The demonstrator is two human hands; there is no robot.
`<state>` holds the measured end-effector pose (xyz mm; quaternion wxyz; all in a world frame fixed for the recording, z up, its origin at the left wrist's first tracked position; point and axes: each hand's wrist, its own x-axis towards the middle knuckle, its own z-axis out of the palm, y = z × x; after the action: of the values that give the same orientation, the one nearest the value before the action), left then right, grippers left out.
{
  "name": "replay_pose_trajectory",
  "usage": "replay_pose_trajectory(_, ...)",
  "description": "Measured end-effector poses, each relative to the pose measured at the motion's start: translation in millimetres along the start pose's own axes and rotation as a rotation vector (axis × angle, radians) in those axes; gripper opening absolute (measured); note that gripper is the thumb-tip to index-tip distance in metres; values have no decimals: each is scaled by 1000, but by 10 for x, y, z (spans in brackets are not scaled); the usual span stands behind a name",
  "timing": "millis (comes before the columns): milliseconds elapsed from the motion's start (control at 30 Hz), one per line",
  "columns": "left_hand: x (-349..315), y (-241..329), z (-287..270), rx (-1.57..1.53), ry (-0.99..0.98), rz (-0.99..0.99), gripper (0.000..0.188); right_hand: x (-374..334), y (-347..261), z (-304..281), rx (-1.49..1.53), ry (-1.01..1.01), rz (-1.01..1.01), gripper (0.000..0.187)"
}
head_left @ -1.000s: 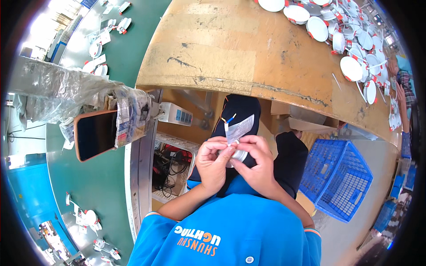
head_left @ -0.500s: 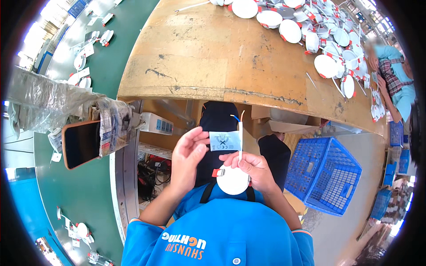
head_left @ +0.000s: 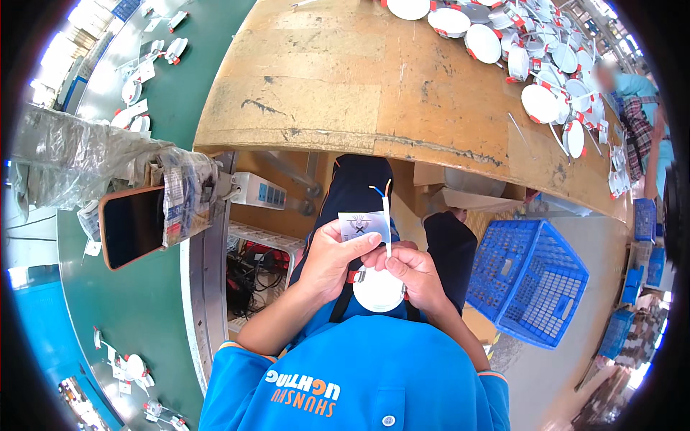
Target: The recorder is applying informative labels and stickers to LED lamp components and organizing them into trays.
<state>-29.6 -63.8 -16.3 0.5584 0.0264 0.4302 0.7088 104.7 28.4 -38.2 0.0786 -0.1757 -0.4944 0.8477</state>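
Note:
In front of my chest is a round white downlight (head_left: 379,293) with red-tipped spring clips at its sides. Its white cable (head_left: 387,219) stands upward and ends in bare-tipped blue and brown wires. My right hand (head_left: 415,271) is closed around the cable's base and the lamp's upper edge. A small pale printed label (head_left: 365,224) lies beside the cable, its right edge against it. My left hand (head_left: 334,260) pinches the label's lower part between thumb and fingers. The fingertips of both hands nearly meet, so part of the label's bottom is hidden.
A worn wooden table (head_left: 323,86) spans ahead, with a heap of white downlights (head_left: 543,104) at its far right. To the left runs a green conveyor belt (head_left: 144,309) carrying lamps. A phone (head_left: 133,226) hangs from a wrapped arm. A blue crate (head_left: 528,280) stands right; a person is beyond.
My left hand has moved right and down, closing from spread fingers onto the label's lower part. The label now tilts slightly. My right hand keeps its hold on the downlight.

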Motion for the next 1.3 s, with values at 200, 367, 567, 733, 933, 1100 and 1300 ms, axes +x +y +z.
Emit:
replay_pose_trajectory(200,36,-73,24,1,40,7,12,4,40,10,19,-2,2,23)
replay_pose_trajectory(367,38,-81,66,-36,65,-18,7,4,64,1,-7,-2,-27,23)
replay_pose_trajectory(567,46,-122,52,-34,64,23,5,0,67,13,-2,23,-33,24)
replay_pose_trajectory(733,52,-132,78,-45,83,36,6,-2,65,-8,-1,17,-41,23)
replay_pose_trajectory(933,108,-13,56,110,47,123,8,3,88,-5,30,-7,-40,22)
replay_pose_trajectory(1100,147,-26,31,118,35,161,8,4,91,-7,14,11,-41,22)
replay_pose_trajectory(1300,163,-96,17,71,101,222,9,-18,57,-28,39,85,-78,22)
